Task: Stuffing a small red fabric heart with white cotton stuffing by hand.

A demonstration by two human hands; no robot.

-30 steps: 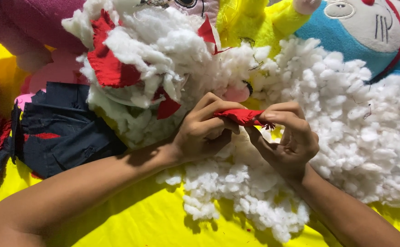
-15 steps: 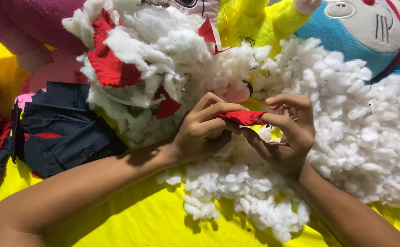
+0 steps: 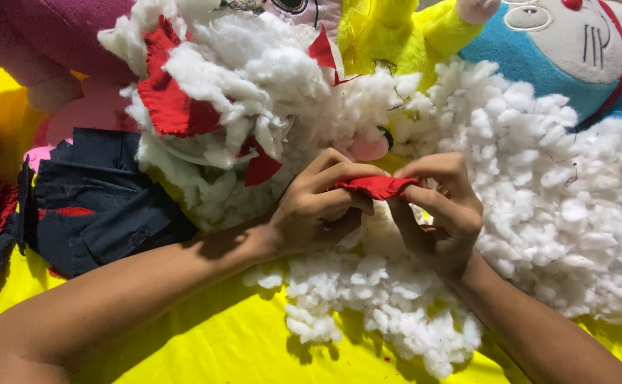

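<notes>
Both hands are busy with one small red cloth piece (image 3: 378, 186); the left hand (image 3: 318, 210) pinches its left end with fingers curled tight, and the right hand (image 3: 442, 213) pinches its right end the same way — the cloth is pulled flat between them. It sits up above a big heap of white stuffing (image 3: 538, 206), near the middle of the yellow sheet (image 3: 204, 348) that everything lies on.

It looks like the hands are smoothing or folding the red piece just now; the next move would need a steady pinch on both ends, so the cloth does not slip down into the fluff.

Toward the far edge of the sheet sits a torn soft toy (image 3: 218, 92) with red patches and stuffing spilling out; a yellow plush (image 3: 396, 32) and a blue plush (image 3: 574, 50) lie at the far right corner — dark blue clothes (image 3: 90, 206) rest by the left edge.
</notes>
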